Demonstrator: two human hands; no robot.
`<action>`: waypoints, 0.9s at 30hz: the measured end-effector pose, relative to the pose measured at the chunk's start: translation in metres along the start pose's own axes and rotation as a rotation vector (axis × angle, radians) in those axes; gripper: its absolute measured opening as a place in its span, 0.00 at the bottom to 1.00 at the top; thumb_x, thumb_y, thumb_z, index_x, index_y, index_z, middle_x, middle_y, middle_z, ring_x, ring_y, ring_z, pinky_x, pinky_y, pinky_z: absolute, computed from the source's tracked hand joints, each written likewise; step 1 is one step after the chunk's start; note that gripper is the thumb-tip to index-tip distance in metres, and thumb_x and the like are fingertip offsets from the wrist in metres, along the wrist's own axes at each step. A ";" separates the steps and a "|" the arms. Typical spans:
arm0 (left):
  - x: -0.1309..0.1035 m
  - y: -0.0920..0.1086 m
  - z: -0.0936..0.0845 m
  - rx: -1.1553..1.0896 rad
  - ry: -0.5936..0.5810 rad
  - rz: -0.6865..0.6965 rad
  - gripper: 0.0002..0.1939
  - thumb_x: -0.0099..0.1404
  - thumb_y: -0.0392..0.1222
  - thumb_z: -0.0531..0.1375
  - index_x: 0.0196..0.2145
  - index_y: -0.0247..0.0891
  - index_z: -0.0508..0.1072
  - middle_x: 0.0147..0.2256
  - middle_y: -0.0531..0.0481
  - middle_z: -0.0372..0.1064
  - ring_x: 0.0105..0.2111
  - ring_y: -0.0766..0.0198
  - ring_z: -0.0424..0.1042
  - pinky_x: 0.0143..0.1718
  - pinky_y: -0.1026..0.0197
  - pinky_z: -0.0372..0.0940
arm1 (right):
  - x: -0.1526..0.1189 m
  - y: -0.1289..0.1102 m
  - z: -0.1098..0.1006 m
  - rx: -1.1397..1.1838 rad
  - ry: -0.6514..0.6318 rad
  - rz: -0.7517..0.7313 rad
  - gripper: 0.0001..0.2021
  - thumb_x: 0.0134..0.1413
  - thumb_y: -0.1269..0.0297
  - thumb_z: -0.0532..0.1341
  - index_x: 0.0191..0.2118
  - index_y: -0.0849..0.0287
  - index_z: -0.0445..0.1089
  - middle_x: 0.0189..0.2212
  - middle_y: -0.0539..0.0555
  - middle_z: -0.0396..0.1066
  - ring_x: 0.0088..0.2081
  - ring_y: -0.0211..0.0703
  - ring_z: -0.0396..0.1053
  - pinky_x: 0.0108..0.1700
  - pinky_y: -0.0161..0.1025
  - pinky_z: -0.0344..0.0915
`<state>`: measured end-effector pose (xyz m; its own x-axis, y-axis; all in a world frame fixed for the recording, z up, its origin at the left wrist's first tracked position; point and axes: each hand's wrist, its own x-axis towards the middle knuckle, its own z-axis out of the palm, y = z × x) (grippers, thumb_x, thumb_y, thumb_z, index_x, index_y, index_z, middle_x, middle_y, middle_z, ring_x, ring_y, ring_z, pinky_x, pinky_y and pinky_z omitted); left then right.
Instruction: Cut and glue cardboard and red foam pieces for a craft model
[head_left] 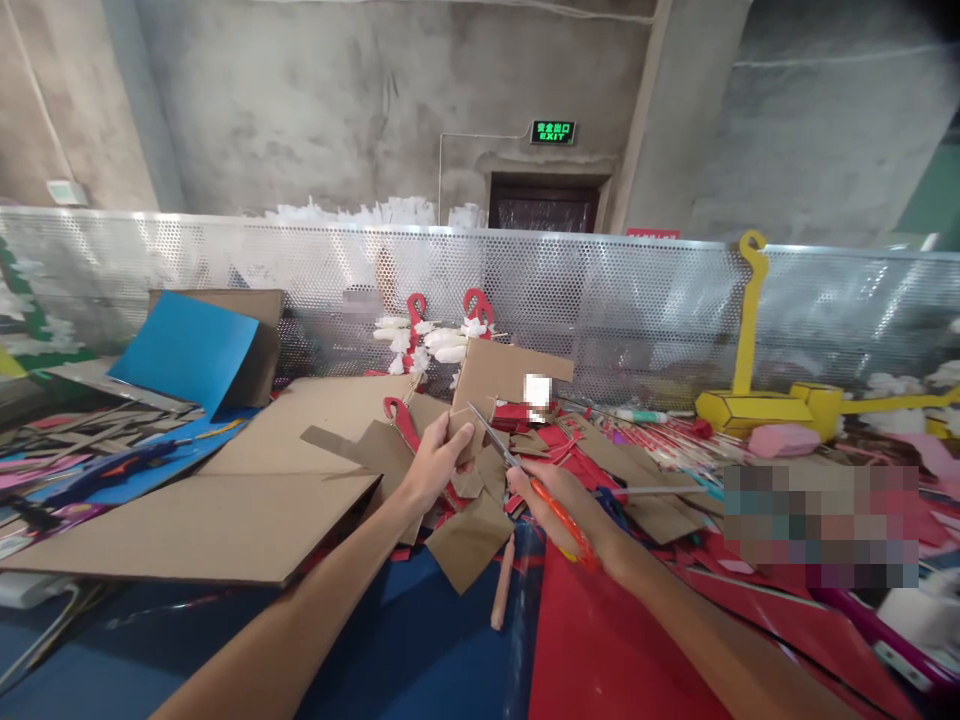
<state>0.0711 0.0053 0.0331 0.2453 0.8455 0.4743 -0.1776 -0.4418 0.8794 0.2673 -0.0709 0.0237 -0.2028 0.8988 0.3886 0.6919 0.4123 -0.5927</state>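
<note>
My left hand pinches the lower part of an upright piece of brown cardboard. In my right hand is a pair of scissors with orange handles, its metal blades pointing up and left to the cardboard's lower edge beside my left fingers. Behind my left hand lies a red hook-shaped piece. Smaller cardboard scraps lie below both hands. A pinkish stick rests on the blue surface just under them.
Large cardboard sheets and a blue sheet are at the left. A red sheet lies at front right. Yellow hooked pieces stand at the right. A perforated metal panel runs behind the cluttered table.
</note>
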 end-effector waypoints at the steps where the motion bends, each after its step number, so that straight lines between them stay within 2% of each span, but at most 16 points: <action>1: 0.000 0.000 0.000 -0.008 0.001 0.002 0.17 0.64 0.54 0.64 0.38 0.37 0.69 0.27 0.55 0.70 0.19 0.70 0.64 0.20 0.66 0.58 | 0.000 0.001 0.002 0.006 0.005 0.005 0.26 0.70 0.40 0.47 0.31 0.56 0.63 0.27 0.52 0.69 0.32 0.45 0.67 0.35 0.36 0.57; 11: -0.001 0.000 0.001 -0.098 0.011 0.000 0.14 0.66 0.50 0.64 0.37 0.37 0.70 0.28 0.54 0.70 0.20 0.71 0.64 0.21 0.67 0.57 | 0.000 0.000 0.012 0.073 0.067 -0.012 0.26 0.69 0.39 0.48 0.29 0.56 0.59 0.23 0.49 0.63 0.28 0.42 0.62 0.32 0.36 0.54; 18: 0.000 -0.001 0.001 -0.173 0.013 -0.010 0.13 0.66 0.50 0.65 0.37 0.37 0.70 0.29 0.53 0.71 0.20 0.72 0.64 0.21 0.68 0.58 | 0.004 0.003 0.013 0.138 0.079 -0.064 0.27 0.68 0.38 0.48 0.28 0.56 0.60 0.25 0.50 0.64 0.29 0.41 0.63 0.34 0.36 0.59; 21: -0.001 -0.001 0.002 -0.145 0.071 -0.026 0.15 0.63 0.51 0.67 0.39 0.38 0.70 0.29 0.54 0.72 0.20 0.71 0.65 0.21 0.68 0.59 | 0.004 0.003 0.006 0.221 0.002 -0.039 0.28 0.66 0.35 0.49 0.30 0.56 0.62 0.23 0.49 0.62 0.26 0.40 0.62 0.30 0.36 0.60; 24: -0.003 0.002 0.006 -0.096 0.161 -0.007 0.19 0.60 0.53 0.69 0.40 0.40 0.69 0.29 0.53 0.74 0.22 0.68 0.68 0.21 0.67 0.61 | -0.001 0.000 -0.005 0.403 -0.170 0.095 0.29 0.64 0.32 0.49 0.34 0.55 0.64 0.20 0.45 0.57 0.18 0.37 0.54 0.21 0.35 0.54; 27: -0.004 0.006 0.010 -0.048 0.247 0.036 0.22 0.58 0.54 0.70 0.42 0.40 0.68 0.29 0.53 0.76 0.22 0.67 0.69 0.21 0.67 0.62 | -0.005 0.005 -0.017 0.555 -0.317 0.148 0.31 0.64 0.31 0.45 0.32 0.55 0.65 0.19 0.46 0.58 0.17 0.37 0.54 0.21 0.36 0.57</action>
<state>0.0786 -0.0036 0.0369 -0.0009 0.8796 0.4757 -0.2287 -0.4633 0.8562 0.2832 -0.0758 0.0309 -0.3858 0.9173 0.0987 0.2845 0.2201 -0.9331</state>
